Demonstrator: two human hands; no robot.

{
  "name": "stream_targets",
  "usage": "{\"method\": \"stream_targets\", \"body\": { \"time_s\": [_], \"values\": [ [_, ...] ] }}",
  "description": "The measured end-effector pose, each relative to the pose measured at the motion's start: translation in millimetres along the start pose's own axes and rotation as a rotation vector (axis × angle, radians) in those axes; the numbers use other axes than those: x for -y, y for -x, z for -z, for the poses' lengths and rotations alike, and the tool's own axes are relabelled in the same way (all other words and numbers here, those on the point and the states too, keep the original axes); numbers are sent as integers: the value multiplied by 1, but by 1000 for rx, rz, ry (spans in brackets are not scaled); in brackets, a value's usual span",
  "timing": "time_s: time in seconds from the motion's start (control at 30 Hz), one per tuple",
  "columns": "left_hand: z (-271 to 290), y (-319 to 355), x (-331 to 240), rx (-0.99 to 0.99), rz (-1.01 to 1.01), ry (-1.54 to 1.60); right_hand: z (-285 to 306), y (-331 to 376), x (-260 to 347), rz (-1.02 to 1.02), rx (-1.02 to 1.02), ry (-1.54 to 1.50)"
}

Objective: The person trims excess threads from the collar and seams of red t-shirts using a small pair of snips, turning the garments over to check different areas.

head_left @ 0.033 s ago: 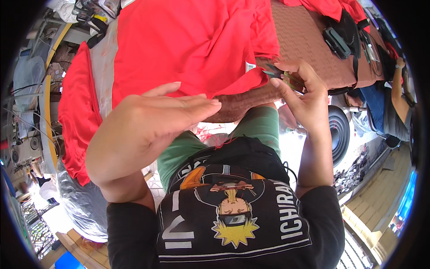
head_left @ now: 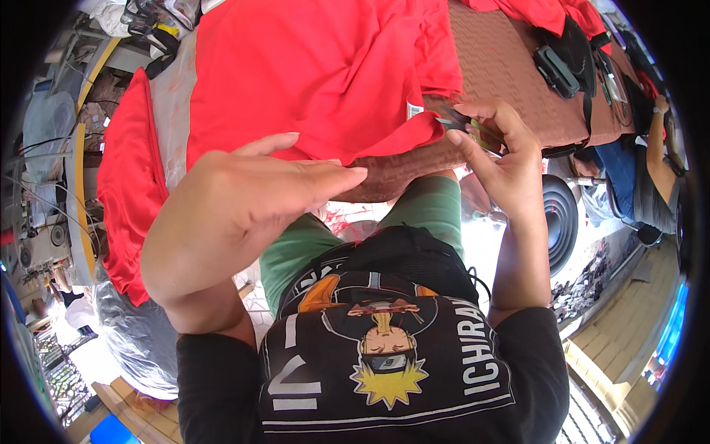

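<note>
A red garment (head_left: 318, 66) lies spread in front of me, its near edge folded up in a narrow strip with a white label (head_left: 415, 110) beside it. My left hand (head_left: 237, 196) is over the near left part of that edge, fingers stretched out and held together; whether it touches the cloth is hidden. Between the thumb and fingers of my right hand (head_left: 510, 159) is a small pair of thread snips (head_left: 482, 135). Their blade tips point left, close to the right end of the strip.
Under the garment is a brown quilted cover (head_left: 503, 66). A dark case (head_left: 556, 72) and black straps lie at the far right. More red cloth (head_left: 132, 185) hangs at the left, above a plastic-wrapped bundle (head_left: 133, 337). Another person's arm (head_left: 656, 144) shows at the right rim.
</note>
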State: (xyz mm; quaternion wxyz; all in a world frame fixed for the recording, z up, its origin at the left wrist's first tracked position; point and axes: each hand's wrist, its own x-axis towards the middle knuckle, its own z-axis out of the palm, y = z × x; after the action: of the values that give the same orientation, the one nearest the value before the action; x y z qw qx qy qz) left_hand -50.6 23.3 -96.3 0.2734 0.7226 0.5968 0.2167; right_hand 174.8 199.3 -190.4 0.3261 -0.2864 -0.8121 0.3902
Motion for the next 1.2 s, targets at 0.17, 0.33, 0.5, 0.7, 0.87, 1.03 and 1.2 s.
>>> {"method": "stream_targets", "body": {
  "time_s": [0.17, 0.33, 0.5, 0.7, 0.87, 1.03, 1.2],
  "values": [
    [-52, -28, 24, -212, 145, -95, -11, -7, 2, 164, 128, 172],
    [-84, -53, 98, -371, 122, -271, -33, -19, -43, 138, 186, 120],
    [-43, -64, 105, -449, 280, 380, -24, -26, -48, -324, 150, -387],
    [-74, -89, 108, -837, 173, -328, -34, -25, -54, -496, 45, -455],
    [-128, -101, 80, -723, 72, 24, -32, -21, -59, -519, 66, -295],
    [-147, -105, 96, -687, 102, -122, -32, -17, -71, -421, 48, -179],
    [-142, -97, 97, -655, 205, 283, -29, -17, -67, -432, 63, -118]
  ]
}}
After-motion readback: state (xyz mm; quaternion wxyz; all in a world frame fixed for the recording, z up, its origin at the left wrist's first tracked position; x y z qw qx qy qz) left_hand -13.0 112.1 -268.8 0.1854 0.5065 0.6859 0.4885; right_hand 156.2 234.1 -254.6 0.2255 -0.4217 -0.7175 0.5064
